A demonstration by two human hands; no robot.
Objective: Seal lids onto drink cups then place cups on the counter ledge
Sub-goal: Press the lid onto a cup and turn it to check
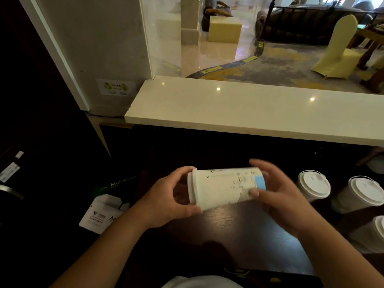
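Note:
A white paper cup [224, 187] with a blue patch and a white lid [192, 189] lies on its side in the air above a dark table [239, 231]. My left hand [168, 201] curls round the lid end, thumb and fingers on the rim. My right hand [276, 196] grips the base end, slightly blurred. The pale stone counter ledge [249, 109] runs across the view beyond the table, with nothing on it.
Three lidded white cups [313, 185] [361, 194] [372, 233] stand at the right of the table. A box of A4 paper [106, 208] sits low on the left. A wall and glass panel [162, 34] rise behind the ledge's left end.

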